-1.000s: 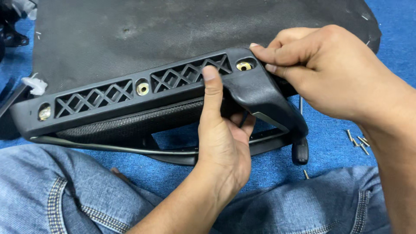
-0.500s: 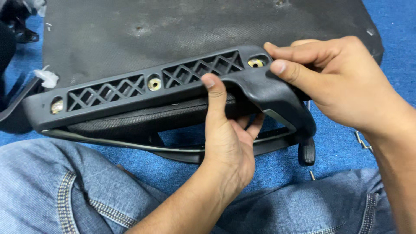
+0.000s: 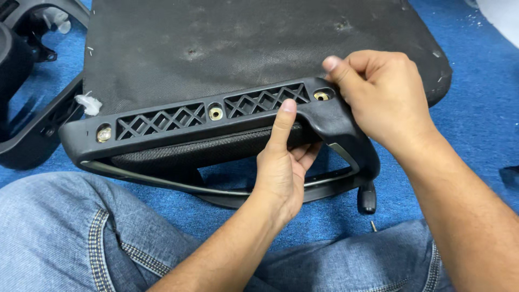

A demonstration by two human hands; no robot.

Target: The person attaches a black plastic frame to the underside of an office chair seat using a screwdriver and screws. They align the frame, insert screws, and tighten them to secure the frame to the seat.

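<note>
Hands clamp the black armrest bracket [image 3: 216, 121] at centre frame, left hand [image 3: 284, 167] gripping underneath, right hand [image 3: 386, 100] closed on its right corner against the seat cushion [image 3: 243, 48]

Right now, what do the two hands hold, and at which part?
Both hold the black armrest. The left hand grips its lower bar near the middle; the right hand grips its right end corner.

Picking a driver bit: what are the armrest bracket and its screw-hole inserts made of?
Armrest bracket: likely moulded black plastic, matte, with a cast-in lattice of ribs. Inserts: look like brass-coloured metal, shiny rings in the holes. Both hands, left hand and right hand, grip it.
</note>
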